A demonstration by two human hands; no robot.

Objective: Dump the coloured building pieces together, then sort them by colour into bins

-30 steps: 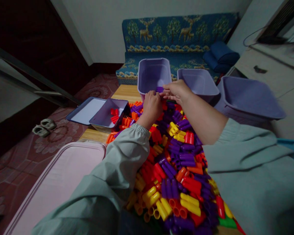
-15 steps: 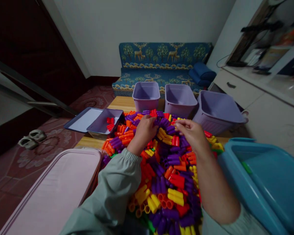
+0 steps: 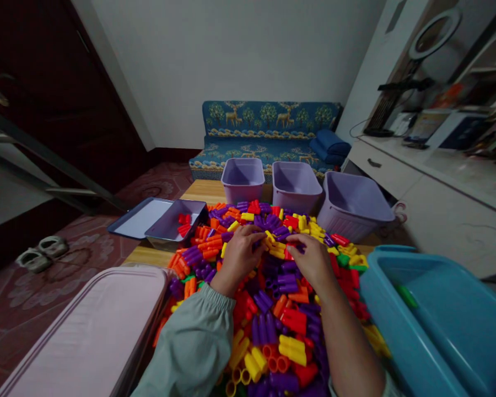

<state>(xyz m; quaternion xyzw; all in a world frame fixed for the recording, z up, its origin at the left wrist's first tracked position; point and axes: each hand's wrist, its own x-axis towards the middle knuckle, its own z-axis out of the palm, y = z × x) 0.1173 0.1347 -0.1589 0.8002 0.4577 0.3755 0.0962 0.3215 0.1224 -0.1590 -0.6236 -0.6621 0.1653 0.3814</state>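
Your left hand (image 3: 243, 251) is low over the heap of plastic pieces (image 3: 265, 329), its fingers bent and its thumb and fingertips at a yellow piece (image 3: 278, 251) on top. You have that piece lying in the gap between your two hands, but whether your left fingers grip it or only touch it, I cannot tell. Your right hand (image 3: 314, 259) is just beside it on the other side, back of the hand up, fingers curled, thumb and forefinger close together near the piece's right end; I cannot tell whether you pinch anything there.

The heap, in red, orange, yellow, purple and green, spreads under both your hands and back toward you between your forearms. Beyond your left hand stands a purple bin (image 3: 242, 193); a second bin (image 3: 295, 199) is beyond the gap between your hands, and a third bin (image 3: 347, 223) is ahead and to the right of your right hand. Left of your left hand sits a box (image 3: 169, 220) with a few red pieces (image 3: 184, 223) inside, its lid (image 3: 140, 216) open on the far side from the hand. Nearer to you, left of your left forearm, is a pink lid (image 3: 91, 325). Right of your right forearm is a blue tub (image 3: 397, 314). Well past both hands is a patterned sofa (image 3: 268, 118).
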